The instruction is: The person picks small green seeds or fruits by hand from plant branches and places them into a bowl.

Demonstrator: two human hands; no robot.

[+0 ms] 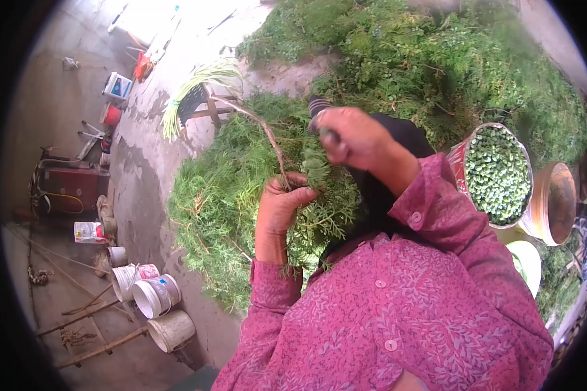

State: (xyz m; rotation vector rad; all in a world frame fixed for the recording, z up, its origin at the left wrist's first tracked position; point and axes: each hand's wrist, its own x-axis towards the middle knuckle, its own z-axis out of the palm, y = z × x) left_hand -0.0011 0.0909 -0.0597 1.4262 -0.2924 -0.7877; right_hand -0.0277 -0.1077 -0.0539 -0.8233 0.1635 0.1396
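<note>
My left hand is closed around a leafy evergreen branch, whose bare brown stem rises up and to the left. Green scale-like sprigs hang beside my left fingers and over the lap. My right hand, slightly blurred, is just up and to the right of the left one, close to the sprigs. Its fingers are curled in, and a small dark greenish bit shows at them that I cannot make out. A bucket full of small green cones stands at my right side.
Heaps of cut evergreen branches lie ahead and around my legs. A stool with a woven seat stands ahead on the left. To the right is a tan bucket. Several white buckets and a wooden ladder-like frame are along the left.
</note>
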